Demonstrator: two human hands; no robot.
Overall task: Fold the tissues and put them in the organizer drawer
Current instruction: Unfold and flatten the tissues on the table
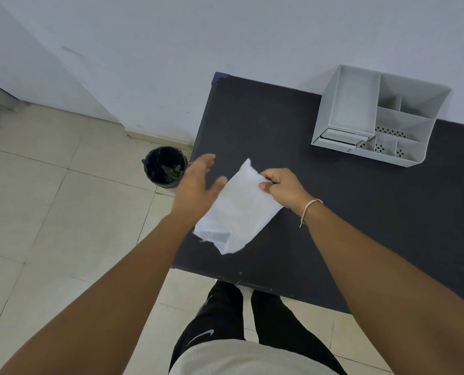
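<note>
A white tissue [236, 212] hangs above the left part of the black table [360, 212], partly folded and crumpled at its lower end. My right hand [282, 189] pinches its upper right edge between thumb and fingers. My left hand [198, 185] is just left of the tissue with fingers spread, its thumb touching or nearly touching the tissue's left edge. The grey desk organizer [379, 115] stands at the back of the table against the wall, its small drawer [341, 138] at the lower left front.
A black bin [166, 170] with a dark liner stands on the tiled floor just left of the table. A white wall runs behind the table. My legs in black trousers are at the table's near edge.
</note>
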